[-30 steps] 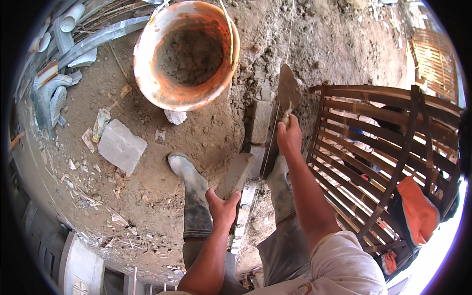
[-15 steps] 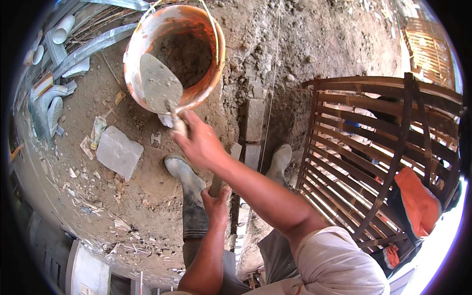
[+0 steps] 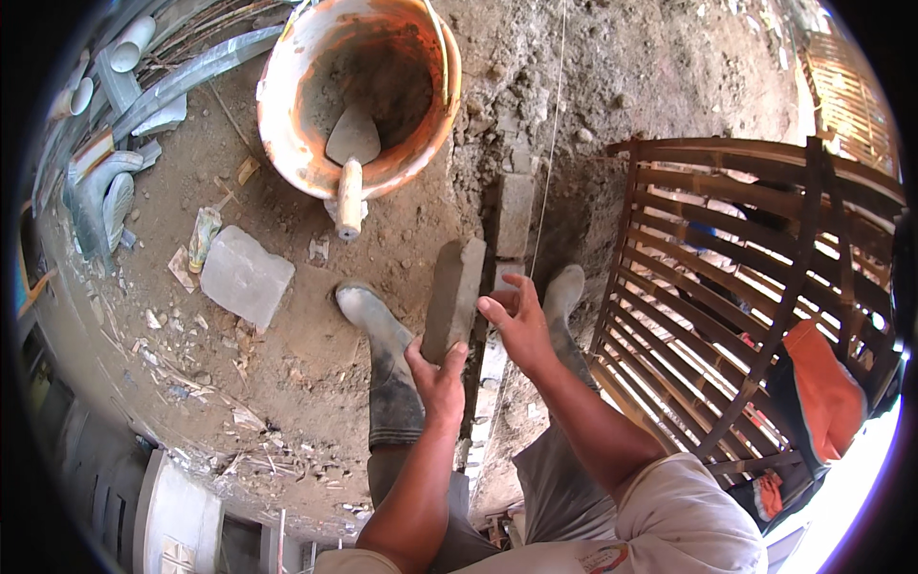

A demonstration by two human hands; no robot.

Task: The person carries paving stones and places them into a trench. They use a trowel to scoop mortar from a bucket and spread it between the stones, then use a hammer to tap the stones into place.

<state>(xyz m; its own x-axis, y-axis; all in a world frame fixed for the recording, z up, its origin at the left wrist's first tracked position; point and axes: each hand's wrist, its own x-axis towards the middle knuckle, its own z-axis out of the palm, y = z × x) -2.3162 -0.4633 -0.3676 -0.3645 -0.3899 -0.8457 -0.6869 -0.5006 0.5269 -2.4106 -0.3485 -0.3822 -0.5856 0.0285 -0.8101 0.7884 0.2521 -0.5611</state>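
Grey block (image 3: pixel 453 297) held up between the boots, long axis pointing away from the body, a little left of the row of laid blocks (image 3: pixel 515 215). Left hand (image 3: pixel 438 375) has its near end, grip pinching it between thumb and fingers. Right hand (image 3: pixel 519 323) just beside the right face: grip spread, fingers half curled, thumb apart from forefinger; contact with the block cannot be told.

Handling, as judged: the far end has no visible support, so it likely wants to dip. Better to bring the right palm under or flat against the far half before loosening the left. Thumbs best on the side faces, clear of the lower edges. Slow turns; corners could chip on the row.

Around: bucket (image 3: pixel 284 143) ahead and left, dark damp mix inside. Trowel (image 3: pixel 352 165) lies in it, blade inward, wooden handle over the near rim. Pale slab (image 3: pixel 248 277) flat on the soil to the left, pipes (image 3: pixel 134 43) beyond.

In the way: taut string (image 3: pixel 551 148) along the right of the row, easy to snag with the right forearm. Slatted panel (image 3: pixel 805 253) limits elbow room that side; orange cloth (image 3: pixel 820 383) hangs on it. Left boot (image 3: pixel 382 330) stands close below.
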